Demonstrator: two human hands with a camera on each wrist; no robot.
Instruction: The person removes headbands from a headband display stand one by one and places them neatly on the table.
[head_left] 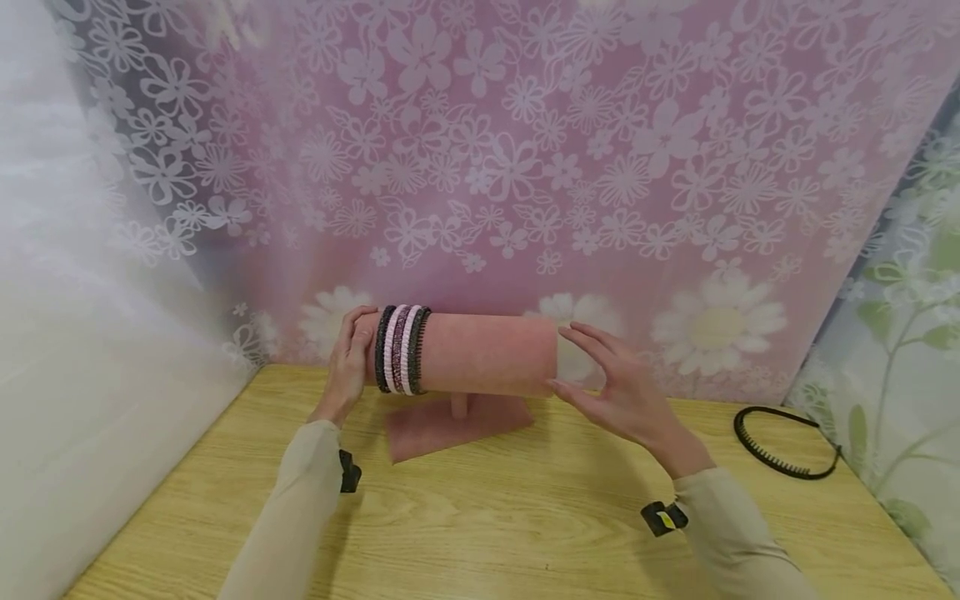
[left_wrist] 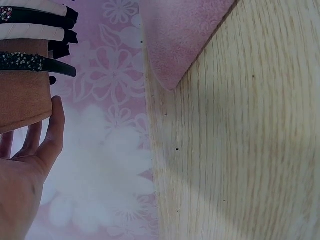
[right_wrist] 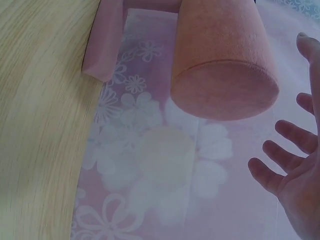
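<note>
Your wood-grain worktop (head_left: 480, 525) is carrying a pink headband stand (head_left: 487, 354) and, on your right, a black toothed headband (head_left: 772, 463).

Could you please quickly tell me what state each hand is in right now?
Left hand: holding the left end of the pink roll.
Right hand: open, holding nothing, by the roll's right end.

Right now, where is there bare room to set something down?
The pink padded roll is bare from its headbands to its right end. On the wooden tabletop, there's room before the stand's base, between the sleeves, and between the right sleeve and the loose toothed headband. Crowded: the roll's left end.
</note>
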